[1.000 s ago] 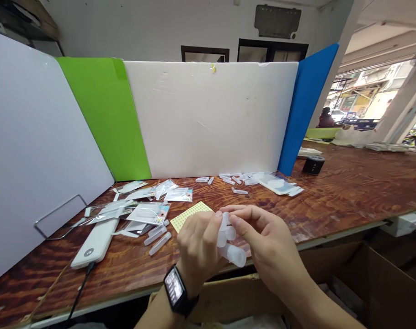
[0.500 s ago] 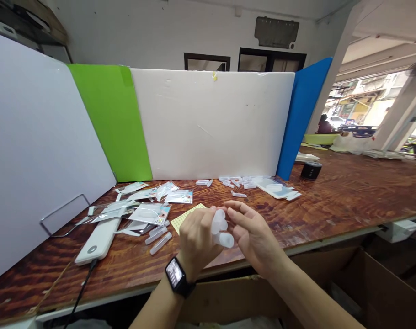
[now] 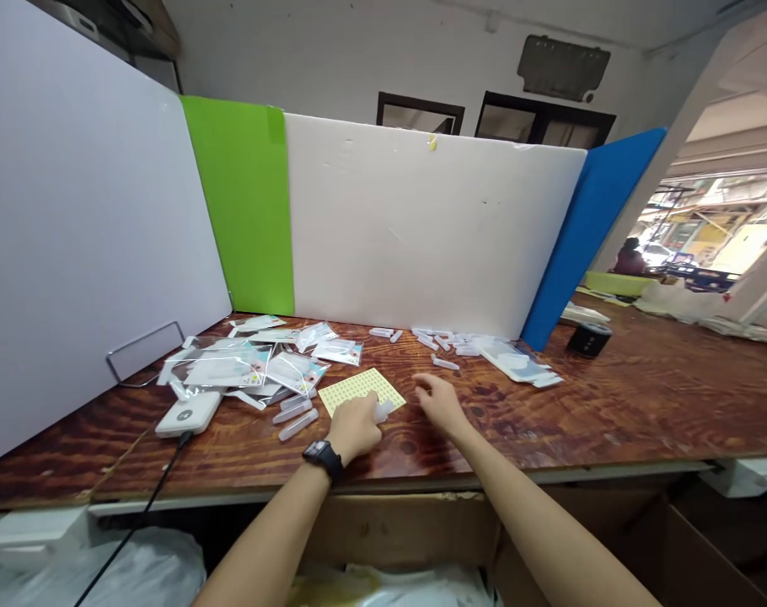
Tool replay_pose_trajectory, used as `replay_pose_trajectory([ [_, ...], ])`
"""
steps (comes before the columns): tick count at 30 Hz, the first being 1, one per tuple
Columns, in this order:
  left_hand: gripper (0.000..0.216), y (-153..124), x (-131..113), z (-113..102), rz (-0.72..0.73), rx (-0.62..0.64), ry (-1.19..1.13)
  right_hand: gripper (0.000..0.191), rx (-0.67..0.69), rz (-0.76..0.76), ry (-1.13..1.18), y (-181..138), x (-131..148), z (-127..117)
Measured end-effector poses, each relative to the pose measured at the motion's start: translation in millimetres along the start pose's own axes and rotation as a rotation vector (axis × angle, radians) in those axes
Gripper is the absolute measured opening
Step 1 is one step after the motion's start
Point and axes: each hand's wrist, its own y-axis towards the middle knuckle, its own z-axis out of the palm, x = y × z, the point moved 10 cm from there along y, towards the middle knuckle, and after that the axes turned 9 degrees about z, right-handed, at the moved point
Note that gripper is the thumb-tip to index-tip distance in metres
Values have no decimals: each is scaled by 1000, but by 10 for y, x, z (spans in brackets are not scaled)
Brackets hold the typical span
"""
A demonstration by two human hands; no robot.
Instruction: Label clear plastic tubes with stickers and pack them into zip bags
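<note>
My left hand (image 3: 355,428), with a black watch on its wrist, is closed round a few small translucent plastic tubes (image 3: 383,410). It lies low over the near edge of a yellow sheet of small round stickers (image 3: 358,386). To the right of that sheet, my right hand (image 3: 442,403) is held just over the table with loosely bent fingers and nothing seen in them. A single tube (image 3: 445,362) lies beyond it. More tubes (image 3: 299,424) rest on the wood left of my left hand.
Clear packets with cards (image 3: 228,362) lie piled at the left beside a white power bank (image 3: 189,415) with a black cable. Loose tubes (image 3: 465,347) and a flat clear packet (image 3: 516,361) lie before the white board (image 3: 421,228). A black cup-like object (image 3: 589,339) stands at right.
My hands have parted and moved away from me, down to the table. The left has carried the tubes to the sticker sheet; the right has come away from them. The view has shifted.
</note>
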Motion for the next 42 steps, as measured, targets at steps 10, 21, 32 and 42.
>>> replay_pose_trajectory([
  [10, 16, 84, 160, 78, -42, 150, 3, 2, 286, -240, -399, 4, -78, 576],
  [21, 23, 146, 81, 64, -2, 129, 60, 17, 255, -286, -384, -54, -51, 502],
  [32, 23, 173, 89, 65, -9, 158, 75, 8, 305, -220, -370, -14, -110, 530],
  [42, 22, 151, 82, 94, -16, 156, 82, 14, 331, -249, -327, -97, -118, 532],
])
